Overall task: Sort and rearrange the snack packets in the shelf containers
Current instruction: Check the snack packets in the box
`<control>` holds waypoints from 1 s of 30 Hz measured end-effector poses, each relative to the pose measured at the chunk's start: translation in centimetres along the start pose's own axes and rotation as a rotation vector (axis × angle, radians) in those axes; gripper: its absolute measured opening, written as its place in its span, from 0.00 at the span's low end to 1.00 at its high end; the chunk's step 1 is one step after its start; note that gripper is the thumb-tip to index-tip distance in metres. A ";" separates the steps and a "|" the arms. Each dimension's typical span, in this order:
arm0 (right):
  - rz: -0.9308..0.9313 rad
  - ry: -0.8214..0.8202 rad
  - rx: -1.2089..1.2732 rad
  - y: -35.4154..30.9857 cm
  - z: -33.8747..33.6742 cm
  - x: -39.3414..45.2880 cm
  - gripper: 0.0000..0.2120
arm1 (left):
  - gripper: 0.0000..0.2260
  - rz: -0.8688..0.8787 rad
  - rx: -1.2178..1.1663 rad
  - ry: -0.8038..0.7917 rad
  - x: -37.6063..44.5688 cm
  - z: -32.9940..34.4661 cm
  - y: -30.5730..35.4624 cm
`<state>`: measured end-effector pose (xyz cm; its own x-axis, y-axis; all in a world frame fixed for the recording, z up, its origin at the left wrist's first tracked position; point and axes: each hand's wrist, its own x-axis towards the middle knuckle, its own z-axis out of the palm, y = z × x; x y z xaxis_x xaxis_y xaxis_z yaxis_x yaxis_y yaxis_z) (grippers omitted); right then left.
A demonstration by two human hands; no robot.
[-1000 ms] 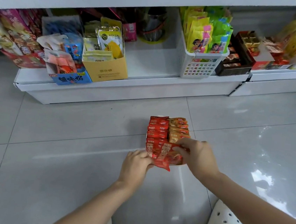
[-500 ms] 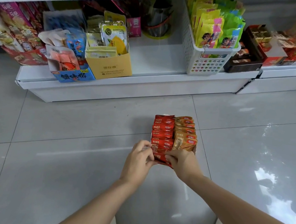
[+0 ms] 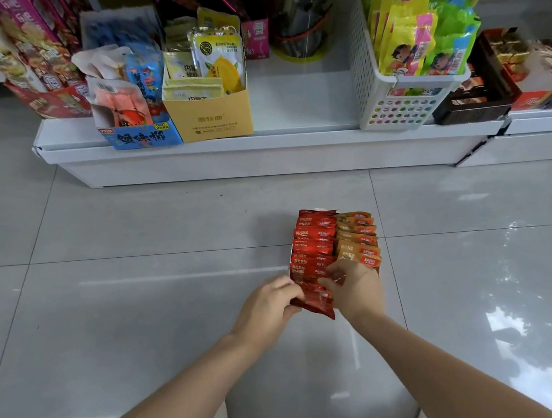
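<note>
Packet box (image 3: pixel 335 245) on tiled floor (image 3: pixel 122 295)

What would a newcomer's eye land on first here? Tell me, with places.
First, the container of red and orange snack packets on the grey floor tiles, mid-frame, with the left hand and right hand holding the red packets at its near end. Next, the white perforated basket of yellow and green packets on the bottom shelf, upper right, and the yellow cardboard box to its left.
</note>
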<state>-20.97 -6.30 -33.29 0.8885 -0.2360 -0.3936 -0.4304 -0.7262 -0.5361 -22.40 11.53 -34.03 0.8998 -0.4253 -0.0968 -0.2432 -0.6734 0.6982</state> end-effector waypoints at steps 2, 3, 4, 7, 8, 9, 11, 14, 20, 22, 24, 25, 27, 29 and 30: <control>0.000 0.017 -0.014 -0.1 0.3 0.2 0.05 | 0.01 0.017 0.010 0.016 0.0 -0.2 -0.1; -0.013 0.024 0.002 0.0 0.2 0.3 0.04 | 0.02 0.040 0.027 0.028 0.0 -0.3 0.0; -0.033 0.029 0.027 0.0 -0.1 0.4 0.03 | 0.04 0.077 0.058 0.046 0.1 -0.5 0.2; -0.103 0.026 0.150 -0.1 -2.4 0.0 0.02 | 0.05 0.119 0.163 -0.003 0.4 -0.7 0.5; -0.126 0.024 0.187 -0.1 -3.4 -0.3 0.03 | 0.03 0.082 0.200 -0.070 0.5 -0.6 0.7; -0.140 0.033 0.217 -0.1 -4.6 -0.6 0.05 | 0.03 0.034 0.246 -0.144 0.5 -0.4 0.9; -0.138 0.071 0.269 0.1 -6.8 -0.8 0.07 | 0.06 -0.048 0.377 -0.264 0.5 0.0 1.7; -0.086 0.121 0.355 0.4 -9.9 -0.4 0.07 | 0.14 -0.080 0.492 -0.295 0.7 0.5 3.0; -0.077 0.094 0.458 -1.6 -16.3 -1.2 0.06 | 0.26 -0.041 0.421 -0.329 0.8 0.4 4.0; -0.081 0.096 0.460 -2.5 -17.8 -1.5 0.06 | 0.26 -0.055 0.378 -0.336 0.5 -0.1 4.6; -0.086 0.103 0.458 -3.4 -19.0 -2.1 0.06 | 0.28 -0.090 0.288 -0.357 0.2 -1.2 5.4; -0.088 0.101 0.463 -4.0 -19.6 -2.5 0.05 | 0.29 -0.138 0.189 -0.359 0.1 -1.8 5.8; -0.084 0.092 0.490 -5.4 -20.9 -3.7 0.05 | 0.31 -0.288 -0.163 -0.337 -0.1 -3.8 7.3; -0.089 0.075 0.539 -7.1 -22.5 -5.2 0.06 | 0.27 -0.389 -0.489 -0.264 0.2 -6.7 9.6; -0.097 0.059 0.566 -8.0 -23.4 -6.2 0.07 | 0.24 -0.405 -0.595 -0.234 0.3 -8.5 11.1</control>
<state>-19.30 -14.15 -9.09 0.9286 -0.2329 -0.2889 -0.3501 -0.2917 -0.8901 -21.74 9.08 -20.34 0.7608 -0.3764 -0.5287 0.3859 -0.3927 0.8348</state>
